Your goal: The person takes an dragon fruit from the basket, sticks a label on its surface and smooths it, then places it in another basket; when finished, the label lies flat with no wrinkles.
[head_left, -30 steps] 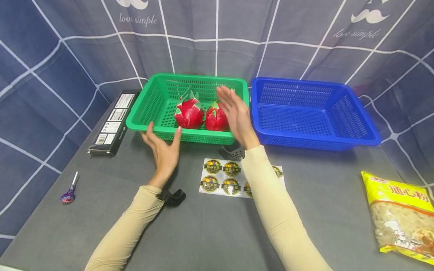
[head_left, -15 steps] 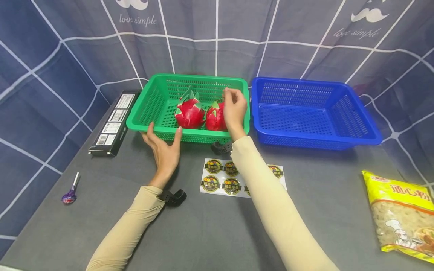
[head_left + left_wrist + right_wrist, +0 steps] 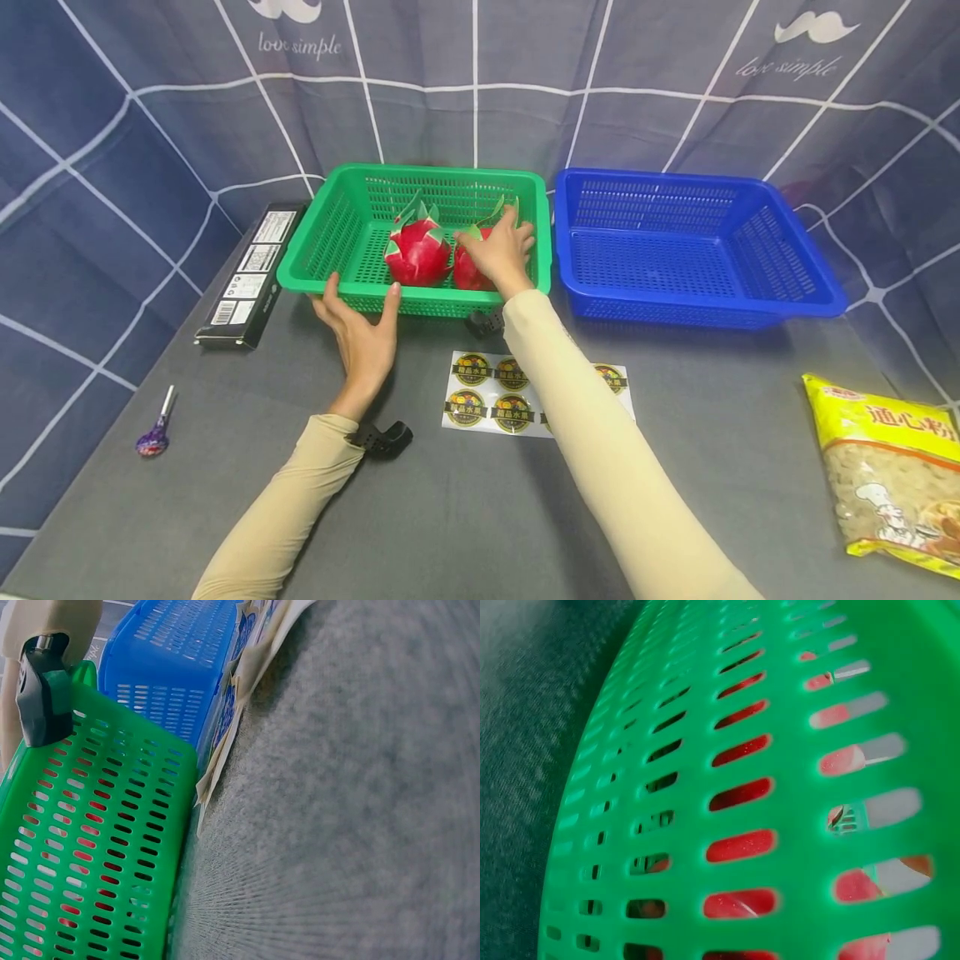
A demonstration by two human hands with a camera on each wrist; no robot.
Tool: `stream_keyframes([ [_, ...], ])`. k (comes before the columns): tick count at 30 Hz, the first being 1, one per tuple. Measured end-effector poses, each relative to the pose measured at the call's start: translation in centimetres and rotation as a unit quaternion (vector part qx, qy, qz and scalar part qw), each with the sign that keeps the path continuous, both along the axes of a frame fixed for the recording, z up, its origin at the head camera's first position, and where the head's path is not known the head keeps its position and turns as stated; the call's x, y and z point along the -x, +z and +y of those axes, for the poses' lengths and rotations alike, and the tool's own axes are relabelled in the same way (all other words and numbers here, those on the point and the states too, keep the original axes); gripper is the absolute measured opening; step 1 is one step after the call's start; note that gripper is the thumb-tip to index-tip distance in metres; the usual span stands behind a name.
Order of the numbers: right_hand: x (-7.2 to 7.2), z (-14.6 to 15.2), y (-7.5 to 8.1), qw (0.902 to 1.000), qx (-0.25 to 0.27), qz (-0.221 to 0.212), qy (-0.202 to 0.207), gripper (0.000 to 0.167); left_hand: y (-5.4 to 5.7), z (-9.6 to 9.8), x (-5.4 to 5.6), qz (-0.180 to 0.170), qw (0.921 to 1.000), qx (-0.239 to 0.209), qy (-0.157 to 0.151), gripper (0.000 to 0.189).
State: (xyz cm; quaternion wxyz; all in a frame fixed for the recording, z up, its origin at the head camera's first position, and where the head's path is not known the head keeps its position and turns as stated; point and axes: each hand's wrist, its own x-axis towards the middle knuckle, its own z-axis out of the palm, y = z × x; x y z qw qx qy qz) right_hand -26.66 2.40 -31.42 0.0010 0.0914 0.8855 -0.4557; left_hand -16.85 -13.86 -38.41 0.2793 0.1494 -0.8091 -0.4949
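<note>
Two red dragon fruits with green-tipped scales lie in the green basket (image 3: 352, 296) in the head view. My right hand (image 3: 504, 250) reaches down over the right dragon fruit (image 3: 467, 268), thumb on its left side and fingers round its right, covering much of it. Beside it, the left dragon fruit (image 3: 417, 252) stays untouched. At the basket's front rim, my left hand (image 3: 362, 337) rests with thumb and fingers spread. Only the basket's slotted wall (image 3: 795, 825) fills the right wrist view, red showing through; the left wrist view has the same basket's outside (image 3: 97, 825).
A blue basket (image 3: 652, 312) stands right of the green one. A sticker sheet (image 3: 487, 422) lies in front, partly under my right arm. At left are a black box (image 3: 247, 286) and a lollipop (image 3: 153, 437); a yellow pasta bag (image 3: 892, 475) lies at right.
My right hand has gone from held flat above the right dragon fruit, through curled fingers, to lowered with fingers round it. The left hand has kept its place at the rim.
</note>
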Motion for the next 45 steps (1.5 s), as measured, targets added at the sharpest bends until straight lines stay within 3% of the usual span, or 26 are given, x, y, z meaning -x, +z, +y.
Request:
stream_keyframes([
  [5, -0.06, 0.00, -0.18, 0.9968, 0.004, -0.071, 0.038, 0.112, -0.07, -0.01, -0.03, -0.002, 1.0000, 0.003, 0.000, 0.085],
  [11, -0.42, -0.08, -0.22, 0.9925, -0.032, -0.099, 0.065, 0.123, -0.08, -0.02, -0.01, 0.000, 1.0000, 0.004, 0.000, 0.086],
  [19, -0.50, -0.30, -0.55, 0.9924, -0.069, -0.082, 0.061, 0.118, -0.05, -0.04, -0.05, -0.003, 1.0000, 0.009, 0.002, 0.085],
  [33, -0.18, -0.24, -0.85, 0.9918, -0.099, -0.059, 0.055, 0.092, -0.04, -0.05, -0.14, 0.004, 0.9999, 0.015, 0.002, 0.085],
  [45, -0.40, 0.12, -0.63, 0.9940, -0.058, -0.068, 0.062, 0.092, -0.10, -0.11, -0.16, 0.004, 0.9998, 0.017, 0.002, 0.085],
])
